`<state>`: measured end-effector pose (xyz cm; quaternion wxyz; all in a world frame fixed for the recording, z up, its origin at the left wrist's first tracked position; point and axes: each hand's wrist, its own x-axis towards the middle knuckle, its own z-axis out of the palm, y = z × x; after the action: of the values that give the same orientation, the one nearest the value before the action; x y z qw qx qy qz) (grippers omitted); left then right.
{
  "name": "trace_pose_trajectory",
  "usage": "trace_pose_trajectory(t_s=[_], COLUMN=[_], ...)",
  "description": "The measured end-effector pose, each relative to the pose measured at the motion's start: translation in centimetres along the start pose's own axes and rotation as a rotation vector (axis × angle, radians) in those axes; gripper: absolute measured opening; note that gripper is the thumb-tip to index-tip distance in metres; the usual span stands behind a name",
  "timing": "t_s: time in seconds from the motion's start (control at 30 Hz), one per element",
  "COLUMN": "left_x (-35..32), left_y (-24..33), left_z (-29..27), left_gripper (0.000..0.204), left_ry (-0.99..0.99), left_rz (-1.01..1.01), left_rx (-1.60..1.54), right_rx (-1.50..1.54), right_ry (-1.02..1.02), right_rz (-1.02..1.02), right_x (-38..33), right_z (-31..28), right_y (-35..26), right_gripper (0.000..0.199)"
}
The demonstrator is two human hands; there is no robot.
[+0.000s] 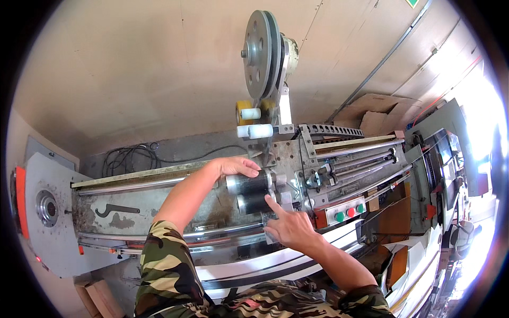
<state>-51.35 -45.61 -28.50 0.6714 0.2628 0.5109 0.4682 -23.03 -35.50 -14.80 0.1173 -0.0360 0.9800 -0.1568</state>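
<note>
Two dark rollers with silvery ends lie one beside the other in the middle of a long machine: an upper roller (250,185) and a lower roller (252,203). My left hand (237,166) rests along the far side of the upper roller, fingers stretched to the right and partly overlapping each other. From the lower right comes my right hand (292,227), its index finger extended to the right end of the lower roller. The thumb of that hand sticks out to the left, and its other fingers bend loosely. Neither hand grips anything that I can see.
Above the rollers stands a large grey wheel (257,54) with white guide rollers (260,131) below. A control box (347,213) with green and red buttons sits to the right. A hook spanner (117,210) lies on the machine bed. Black cable (130,157) coils behind.
</note>
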Motion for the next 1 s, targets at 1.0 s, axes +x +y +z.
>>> trace_pose_trajectory(t_s=[1.0], left_x=[-4.9], left_y=[2.7], left_z=[15.9], left_gripper=[0.015], left_ry=[1.041], left_rz=[0.431], left_rx=[1.064], right_rx=[0.268], right_ry=[-0.010], right_rz=[0.045], right_x=[2.6], right_z=[-4.5], right_y=[14.4], right_gripper=[0.030])
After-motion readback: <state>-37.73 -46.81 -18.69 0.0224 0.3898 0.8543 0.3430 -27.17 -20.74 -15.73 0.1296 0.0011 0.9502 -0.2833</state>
